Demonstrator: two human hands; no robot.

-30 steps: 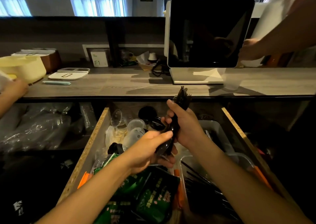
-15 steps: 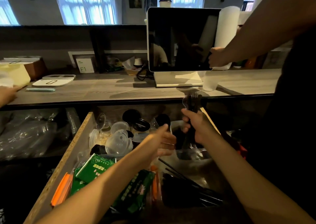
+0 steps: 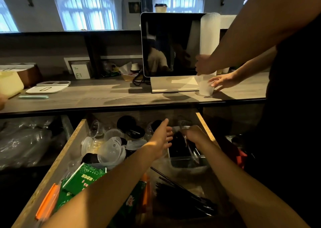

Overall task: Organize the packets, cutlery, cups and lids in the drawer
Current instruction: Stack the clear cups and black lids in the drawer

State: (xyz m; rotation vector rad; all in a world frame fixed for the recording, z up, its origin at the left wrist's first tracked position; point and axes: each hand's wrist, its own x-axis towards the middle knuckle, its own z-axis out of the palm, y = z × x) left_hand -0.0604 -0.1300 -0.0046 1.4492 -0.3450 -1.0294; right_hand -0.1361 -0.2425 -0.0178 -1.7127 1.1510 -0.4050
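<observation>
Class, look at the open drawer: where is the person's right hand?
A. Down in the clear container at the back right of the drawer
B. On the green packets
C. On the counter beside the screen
A: the right hand reaches into the clear container holding black cutlery.

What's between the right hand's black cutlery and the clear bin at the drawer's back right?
Nothing visible. The right hand is already down at the clear plastic bin, black plastic cutlery inside. The left hand hovers open beside the bin, not over it.
</observation>
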